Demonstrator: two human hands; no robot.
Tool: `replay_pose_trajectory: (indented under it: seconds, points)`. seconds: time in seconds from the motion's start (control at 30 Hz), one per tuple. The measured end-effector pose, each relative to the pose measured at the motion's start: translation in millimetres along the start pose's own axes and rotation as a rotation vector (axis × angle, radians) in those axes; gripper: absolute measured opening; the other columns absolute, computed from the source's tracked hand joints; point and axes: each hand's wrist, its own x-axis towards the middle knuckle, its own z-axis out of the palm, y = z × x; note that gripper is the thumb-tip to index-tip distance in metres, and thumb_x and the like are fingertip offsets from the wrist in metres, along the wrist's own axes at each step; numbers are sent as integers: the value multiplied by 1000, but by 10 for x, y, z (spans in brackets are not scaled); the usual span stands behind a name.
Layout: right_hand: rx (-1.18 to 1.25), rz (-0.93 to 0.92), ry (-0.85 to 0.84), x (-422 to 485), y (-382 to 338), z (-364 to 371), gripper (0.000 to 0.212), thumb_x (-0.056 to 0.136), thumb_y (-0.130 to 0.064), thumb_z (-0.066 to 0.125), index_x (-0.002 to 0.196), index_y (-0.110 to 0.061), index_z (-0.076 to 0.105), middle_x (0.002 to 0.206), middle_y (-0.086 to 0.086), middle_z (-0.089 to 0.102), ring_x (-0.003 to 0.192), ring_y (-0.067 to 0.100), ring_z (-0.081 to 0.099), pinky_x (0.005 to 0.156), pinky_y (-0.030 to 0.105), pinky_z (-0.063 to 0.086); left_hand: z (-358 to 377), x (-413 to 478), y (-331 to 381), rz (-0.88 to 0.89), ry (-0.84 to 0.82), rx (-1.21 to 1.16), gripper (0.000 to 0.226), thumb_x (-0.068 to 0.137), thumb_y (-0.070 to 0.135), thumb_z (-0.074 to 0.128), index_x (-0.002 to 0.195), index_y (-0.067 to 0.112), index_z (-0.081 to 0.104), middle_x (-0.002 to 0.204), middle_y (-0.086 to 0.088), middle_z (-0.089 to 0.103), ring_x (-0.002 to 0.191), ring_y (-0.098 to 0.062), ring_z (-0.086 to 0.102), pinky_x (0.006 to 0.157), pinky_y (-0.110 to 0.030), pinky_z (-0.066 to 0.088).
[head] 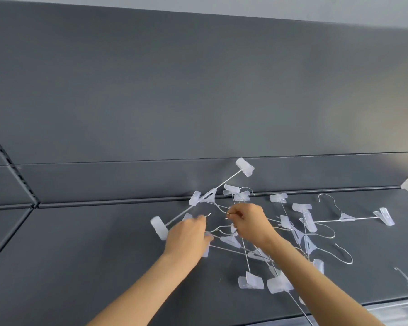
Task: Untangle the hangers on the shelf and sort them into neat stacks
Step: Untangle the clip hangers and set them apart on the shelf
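pulling slowly is best. the right hand (pixel 249 223) pinches one hook (pixel 223 209) in its fingers (pixel 236 212); the left hand (pixel 189 236) grips the tangled hangers (pixel 231 241) on the shelf (pixel 80 243). slide the hook out gently.

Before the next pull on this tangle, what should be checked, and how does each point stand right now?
1. Right hand pinches a hook: ok.
2. Left hand grips into the tangle: ok; which hanger it holds, cannot tell.
3. Raised hanger free of the others: not ok; its hook runs into the crossed wires.
4. Tangle loosened: not ok; bars and hooks cross.
5. Right hanger clear of the pile: cannot tell; its near clip meets other clips.
6. Stack started on the shelf: not ok; none in view.
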Motion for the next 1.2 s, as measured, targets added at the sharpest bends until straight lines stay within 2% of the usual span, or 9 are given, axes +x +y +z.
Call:
replay_pose_trajectory:
  seconds: [0.1, 0.2, 0.33, 0.5, 0.7, 0.8, 0.87, 1.03, 1.2]
  points:
    - [160, 26, -49, -63, -207, 29, 17, 87, -4, 50, 73, -7, 58, 46, 0, 47, 26, 6, 40, 36, 12, 34, -46, 10, -131, 183, 374, 57, 45, 53, 25, 87, 86, 14, 59, 83, -3, 62, 65, -22, 61, 52, -29, 48]
    - [344, 37, -99, -135, -410, 75, 19, 83, -1, 48, 68, 6, 56, 39, 1, 43, 28, 10, 33, 38, 20, 31, -29, 30, -337, 207, 514, 73, 66, 50, 22, 88, 106, 21, 53, 94, -5, 64, 81, -24, 60, 65, -34, 52]
    - [515, 80, -244, -143, -672, 161, 22, 82, 0, 42, 70, 11, 57, 48, 4, 41, 33, 11, 30, 36, 16, 25, -93, 51, -526, 149, 631, 93, 32, 59, 13, 85, 85, 24, 69, 95, -2, 67, 91, -20, 43, 74, -38, 45]
    - [705, 126, -248, -22, -746, 156, 26, 90, -12, 47, 69, -6, 61, 51, 1, 50, 36, 12, 42, 36, 17, 32, -297, 66, -844, 160, 641, 208, 16, 74, 19, 59, 60, 25, 64, 65, 12, 63, 82, -20, 46, 76, -30, 24]
    - [-221, 132, 13, 22, -19, 116, 34, 84, -10, 43, 51, -13, 35, 52, 2, 37, 60, 25, 33, 52, 29, 31, -325, 50, -1351, -236, 166, -233, 27, 84, 18, 30, 63, 16, 47, 74, 5, 70, 71, -28, 52, 67, -32, 32]
    - [-377, 132, -22, -123, 202, 144, 16, 86, -19, 49, 77, -14, 61, 79, 6, 58, 77, 30, 53, 64, 29, 40, -33, -13, -1445, -416, -33, -266, 26, 90, 8, 36, 66, 13, 46, 87, -2, 72, 77, -27, 52, 63, -30, 34]
    - [-420, 124, -24, -215, 227, 168, 27, 86, -33, 55, 106, -15, 59, 105, 6, 60, 97, 24, 57, 74, 29, 43, 119, -37, -1461, -449, -42, -326, 25, 92, 12, 38, 69, 9, 48, 88, -2, 73, 85, -28, 57, 67, -30, 38]
    - [-506, 147, 43, -285, 277, 227, 50, 81, -47, 59, 120, -17, 45, 121, 1, 48, 118, 20, 44, 82, 29, 44, 126, 4, -1363, -427, 120, -28, 30, 90, 25, 55, 112, 6, 60, 108, -18, 62, 103, -38, 52, 82, -43, 41]
    - [-464, 279, 149, -252, 446, 24, 36, 89, -35, 50, 118, -14, 53, 121, 8, 54, 113, 26, 49, 86, 35, 45, 132, 48, -966, -67, 184, -100, 12, 82, 3, 60, 87, 8, 69, 88, -10, 66, 84, -36, 58, 72, -39, 48]
